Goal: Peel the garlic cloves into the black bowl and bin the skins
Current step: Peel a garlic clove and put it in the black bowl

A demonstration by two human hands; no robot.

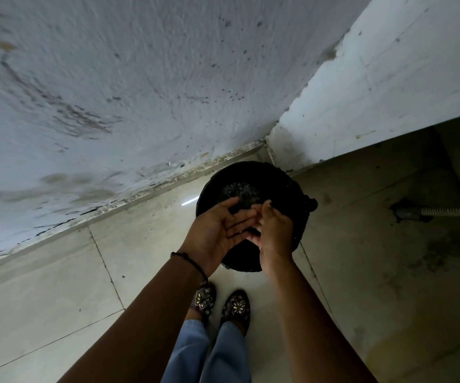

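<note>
A pale tiled floor (57, 286) met a stained white wall (113, 78) at a corner. A black bin (251, 175) stood there, directly under both hands. The left hand (217, 233) lay flat, palm up; the right hand (273, 230) rested relaxed fingers on its fingertips. Any skins were too dark to make out. A ribbed hose (450, 210) lay to the right, and patterned shoes (235, 305) stood below the bin.

One black bin (278, 183); two grips, the left grip (217, 230) and the right grip (275, 230); one black cord bracelet (188, 258). Two dark embroidered shoes, the left shoe (204, 298) and the right shoe (235, 305); two blue trouser legs (187, 352); one ribbed hose (452, 210).
</note>
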